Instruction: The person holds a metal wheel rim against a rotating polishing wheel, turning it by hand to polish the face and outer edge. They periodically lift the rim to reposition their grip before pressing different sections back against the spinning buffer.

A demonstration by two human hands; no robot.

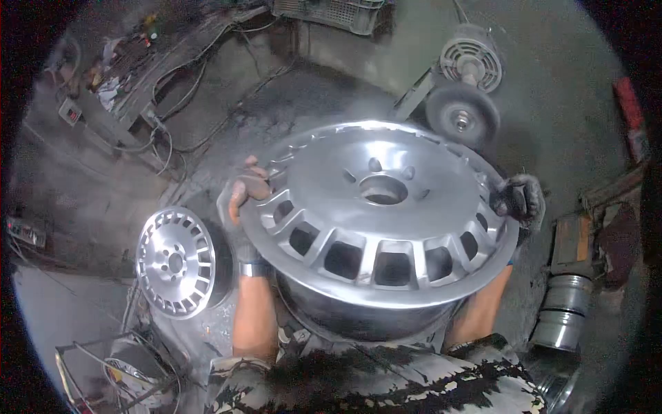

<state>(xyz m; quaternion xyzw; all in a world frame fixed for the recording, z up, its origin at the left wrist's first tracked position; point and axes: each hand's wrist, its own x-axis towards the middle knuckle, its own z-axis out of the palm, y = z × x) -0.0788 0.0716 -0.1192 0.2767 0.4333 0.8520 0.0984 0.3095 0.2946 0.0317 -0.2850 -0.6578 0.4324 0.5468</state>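
Left hand, right hand grip 1 wheel.

A slatted crate sits near loose cables.

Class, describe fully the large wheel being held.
The large wheel is silvery and looks metallic, its face upward. A smooth, shiny centre surrounds a round hole and smaller holes; short spokes with openings between circle it, inside a smooth lip. The barrel below is darker. The left hand and right hand hold opposite sides. Its far edge lies near a round disc; contact is unclear.
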